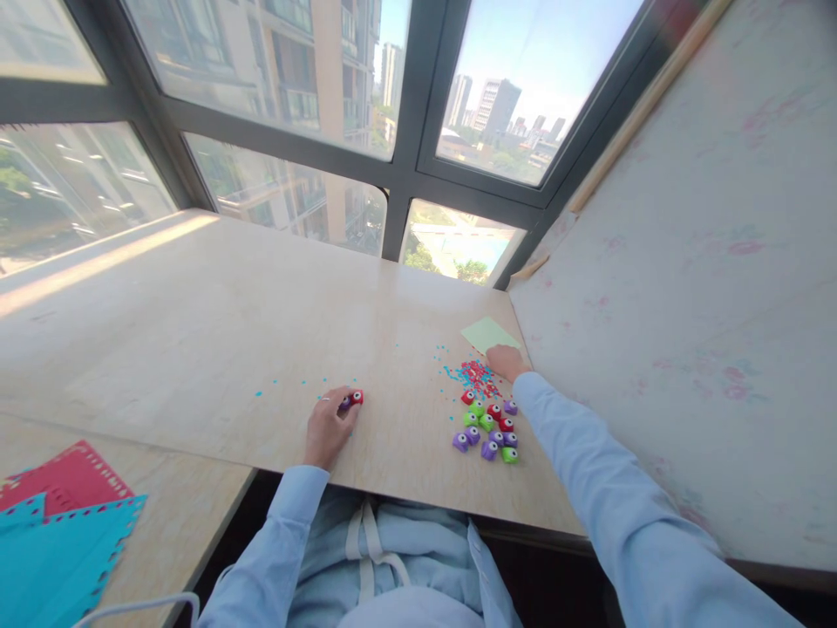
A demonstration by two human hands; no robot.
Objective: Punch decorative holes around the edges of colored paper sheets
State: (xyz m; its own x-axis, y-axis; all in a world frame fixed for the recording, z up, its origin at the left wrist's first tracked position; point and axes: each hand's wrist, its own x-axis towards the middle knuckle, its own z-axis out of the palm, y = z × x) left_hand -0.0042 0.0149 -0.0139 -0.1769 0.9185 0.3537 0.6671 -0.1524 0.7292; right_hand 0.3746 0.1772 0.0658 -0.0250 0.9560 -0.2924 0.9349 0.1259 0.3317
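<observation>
At the middle of the table, my left hand [330, 427] has its fingers closed around a small red craft punch [357, 397] with a white, eye-like top. A purple punch [344, 404] shows between the same fingers. To the right, my right hand [506, 359] is curled at the near edge of a light green sheet of paper [487, 333]; its fingertips are partly hidden. Red and blue paper confetti [477, 378] lies heaped just left of that hand. Below the heap sits a cluster of several red, green and purple punches [487, 423].
Red paper [78, 471] and blue paper [71, 554] with punched edges lie at the lower left, near a white cable [144, 602]. Stray blue dots [259, 393] dot the table [215, 323]. A papered wall [686, 305] bounds the right side; windows [294, 105] stand behind.
</observation>
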